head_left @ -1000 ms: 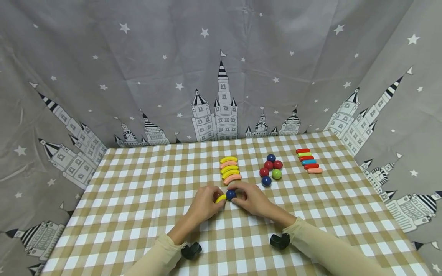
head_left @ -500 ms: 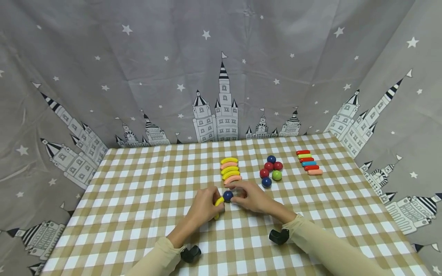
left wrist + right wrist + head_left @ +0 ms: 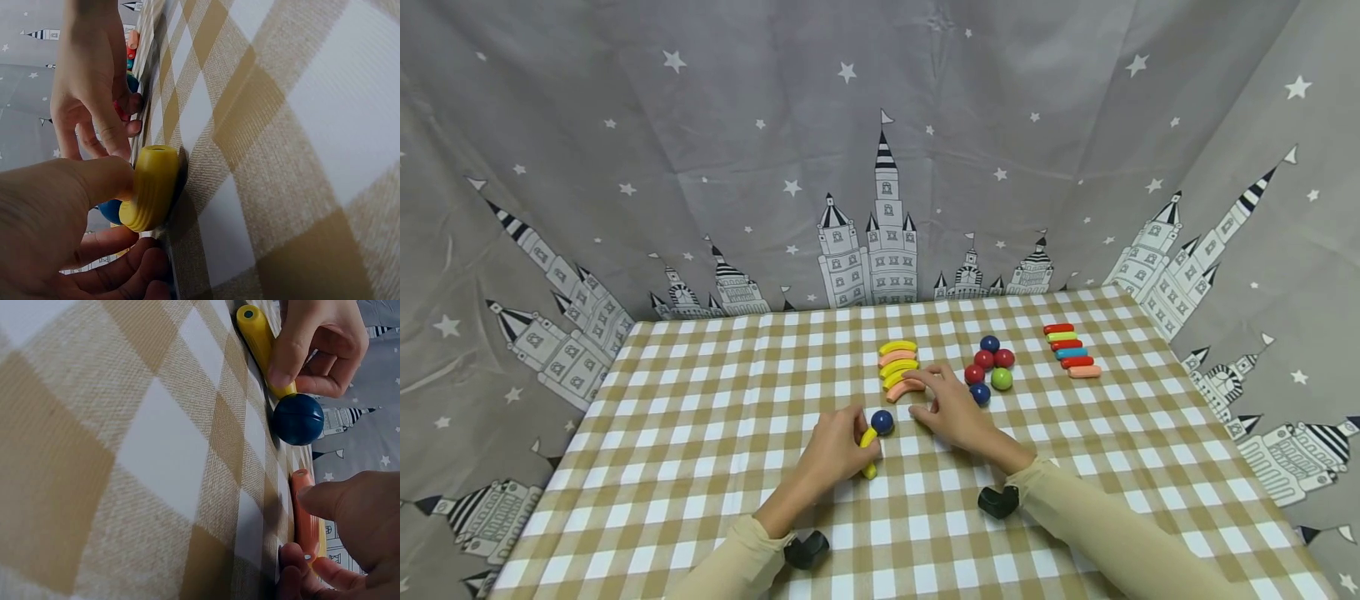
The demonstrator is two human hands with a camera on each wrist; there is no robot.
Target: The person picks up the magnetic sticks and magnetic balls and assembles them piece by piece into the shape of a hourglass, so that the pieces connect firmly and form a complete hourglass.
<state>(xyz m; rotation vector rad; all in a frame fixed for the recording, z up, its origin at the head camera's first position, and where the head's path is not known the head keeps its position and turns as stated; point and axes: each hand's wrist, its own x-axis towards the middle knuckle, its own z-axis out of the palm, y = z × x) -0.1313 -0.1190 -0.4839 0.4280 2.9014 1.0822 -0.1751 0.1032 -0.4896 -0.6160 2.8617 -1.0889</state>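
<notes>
My left hand (image 3: 835, 446) pinches a yellow curved toy rod (image 3: 869, 471) between thumb and fingers, low over the checked cloth. A dark blue ball (image 3: 882, 422) sits against the far end of that rod; the right wrist view shows the ball (image 3: 299, 420) meeting the rod's tip. Ahead and to the right, my right hand (image 3: 958, 412) has its thumb and fingers apart. Its fingertips are right at an orange curved rod (image 3: 904, 390), the nearest in a row. In the right wrist view thumb and fingers lie about this orange rod (image 3: 304, 519).
More yellow and orange curved rods (image 3: 898, 347) lie stacked in the row behind. Right of them is a cluster of red, blue and green balls (image 3: 983, 360). Several short straight coloured rods (image 3: 1071, 353) line up farther right. A grey castle-print curtain (image 3: 737, 167) hangs behind the table.
The right hand has let go of the blue ball and moved away to the orange curved rod. The left hand has shifted slightly left with the yellow rod, now turned lengthwise, and the ball.
</notes>
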